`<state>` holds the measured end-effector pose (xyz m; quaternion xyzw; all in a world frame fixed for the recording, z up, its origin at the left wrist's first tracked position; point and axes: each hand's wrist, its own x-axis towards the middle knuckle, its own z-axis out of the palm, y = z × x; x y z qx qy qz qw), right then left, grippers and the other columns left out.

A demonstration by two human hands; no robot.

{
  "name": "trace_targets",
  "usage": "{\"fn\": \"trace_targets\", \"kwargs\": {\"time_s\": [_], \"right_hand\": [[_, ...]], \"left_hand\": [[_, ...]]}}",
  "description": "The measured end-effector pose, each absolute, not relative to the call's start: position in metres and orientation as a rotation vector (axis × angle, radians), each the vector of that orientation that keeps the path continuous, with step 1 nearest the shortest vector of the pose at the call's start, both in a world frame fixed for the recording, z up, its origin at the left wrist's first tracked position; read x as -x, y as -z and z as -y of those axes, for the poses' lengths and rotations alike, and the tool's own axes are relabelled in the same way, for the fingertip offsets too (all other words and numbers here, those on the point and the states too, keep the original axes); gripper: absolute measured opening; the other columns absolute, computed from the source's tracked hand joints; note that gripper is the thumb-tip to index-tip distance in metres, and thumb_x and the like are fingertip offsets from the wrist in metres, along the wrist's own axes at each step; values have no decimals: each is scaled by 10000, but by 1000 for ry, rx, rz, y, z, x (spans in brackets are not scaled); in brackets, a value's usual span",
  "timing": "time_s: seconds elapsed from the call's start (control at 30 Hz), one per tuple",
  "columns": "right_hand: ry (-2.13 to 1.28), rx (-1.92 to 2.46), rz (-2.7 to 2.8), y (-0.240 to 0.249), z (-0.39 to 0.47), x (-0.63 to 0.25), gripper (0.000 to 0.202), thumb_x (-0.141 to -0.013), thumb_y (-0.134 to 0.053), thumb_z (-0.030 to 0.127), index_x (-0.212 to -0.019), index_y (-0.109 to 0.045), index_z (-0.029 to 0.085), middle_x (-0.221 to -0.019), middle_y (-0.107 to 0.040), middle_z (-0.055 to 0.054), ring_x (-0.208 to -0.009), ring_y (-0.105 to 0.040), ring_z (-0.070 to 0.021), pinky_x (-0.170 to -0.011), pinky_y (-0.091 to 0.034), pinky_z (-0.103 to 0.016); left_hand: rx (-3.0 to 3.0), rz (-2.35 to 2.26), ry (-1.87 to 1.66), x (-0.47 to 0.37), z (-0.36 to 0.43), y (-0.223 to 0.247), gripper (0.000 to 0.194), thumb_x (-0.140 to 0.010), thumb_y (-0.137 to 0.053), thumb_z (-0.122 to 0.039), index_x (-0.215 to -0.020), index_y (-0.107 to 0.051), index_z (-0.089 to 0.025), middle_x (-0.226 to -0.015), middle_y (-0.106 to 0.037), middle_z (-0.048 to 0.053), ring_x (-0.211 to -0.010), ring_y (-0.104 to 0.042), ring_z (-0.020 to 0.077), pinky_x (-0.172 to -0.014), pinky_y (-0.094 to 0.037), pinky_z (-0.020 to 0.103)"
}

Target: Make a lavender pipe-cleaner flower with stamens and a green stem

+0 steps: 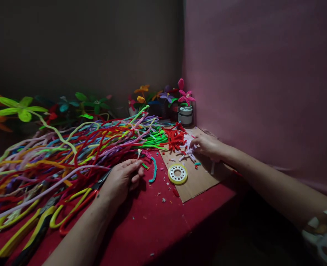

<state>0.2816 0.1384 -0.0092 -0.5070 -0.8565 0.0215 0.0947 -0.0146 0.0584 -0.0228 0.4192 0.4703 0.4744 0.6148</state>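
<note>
Between the thumb and fingertips of my left hand (pixel 128 173) a small pale tuft (pixel 139 153) stands upright, pinched near its base. My right hand (pixel 208 147) reaches over the cardboard sheet (pixel 192 192), its bent fingers closed at a heap of short pale lavender pipe cleaner pieces (pixel 189 147). The fingertips are partly hidden there. Red pipe cleaner pieces (pixel 175 138) lie heaped beside the lavender ones. On the cardboard's left edge rests a roll of yellow tape (pixel 177 173). A bent teal pipe cleaner (pixel 154 170) lies on the red cloth between my hands.
Long pipe cleaners (pixel 77 147) in many colours cover the table's left. Yellow-handled pliers (pixel 27 232) and scissors (pixel 77 207) lie near my left forearm. Pipe cleaner flowers (pixel 186 96) stand at the back, some by a small grey pot (pixel 185 116). A pink wall (pixel 263 74) rises at right.
</note>
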Motion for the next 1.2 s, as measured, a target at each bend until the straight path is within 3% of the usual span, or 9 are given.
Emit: {"fn": "trace_targets", "kwargs": {"time_s": [0.27,0.47,0.57,0.67,0.83,0.97,1.1,1.2], "right_hand": [[-58,1257,2574,-1,-139,-294,95,-747,-569,190,-715,-658,178,-779,-603,-74,-736,-489,-172,-692,-371,-299],[-810,1087,2189,-13,-126,-286,143,-753,-569,271,-831,-640,174,-791,-614,-42,-734,-543,-142,-681,-418,-278],[-1119,1037,1808,-13,-117,-271,197,-715,-617,268,-894,-630,185,-706,-600,-2,-585,-520,-93,-558,-412,-232],[-1390,939,1586,-15,-108,-246,160,-678,-645,229,-825,-613,176,-593,-569,25,-436,-444,-57,-418,-333,-197],[-1702,863,1526,-15,-105,-193,55,-652,-623,167,-696,-600,145,-487,-515,36,-339,-351,-34,-329,-259,-183],[-1775,785,1508,-8,-107,-159,27,-651,-611,149,-662,-589,138,-439,-499,46,-317,-338,-34,-318,-258,-174],[-1784,681,1425,1,-105,-145,89,-671,-634,204,-671,-586,130,-504,-557,24,-335,-388,-41,-333,-300,-175],[-1818,526,1321,5,-102,-144,187,-722,-622,304,-780,-613,126,-630,-615,-9,-412,-449,-47,-394,-357,-178]], "left_hand": [[-990,-1071,-1085,15,-58,25,183,-739,-601,-295,-752,-505,-140,-575,-519,-30,-359,-301,14,-311,-201,133],[-975,-1060,-1154,16,-59,27,152,-734,-595,-260,-779,-506,-145,-552,-518,-29,-357,-328,33,-303,-238,141],[-959,-1026,-1206,15,-59,26,165,-713,-610,-249,-807,-517,-150,-572,-540,-19,-363,-342,41,-303,-257,147],[-914,-1014,-1208,13,-57,21,194,-688,-640,-250,-819,-527,-161,-584,-548,-23,-355,-334,31,-309,-240,139],[-901,-1045,-1209,9,-50,14,244,-659,-692,-272,-844,-567,-173,-608,-521,-50,-346,-264,-9,-329,-196,127],[-1007,-1074,-1146,7,-47,14,232,-668,-690,-298,-832,-592,-166,-465,-377,-90,-343,-265,4,-349,-190,139],[-1040,-1107,-1117,5,-45,12,204,-676,-677,-300,-769,-579,-148,-450,-378,-85,-329,-250,7,-342,-155,158],[-1027,-1106,-1150,4,-43,12,182,-681,-669,-286,-743,-562,-152,-439,-353,-92,-332,-231,10,-348,-158,166]]}}
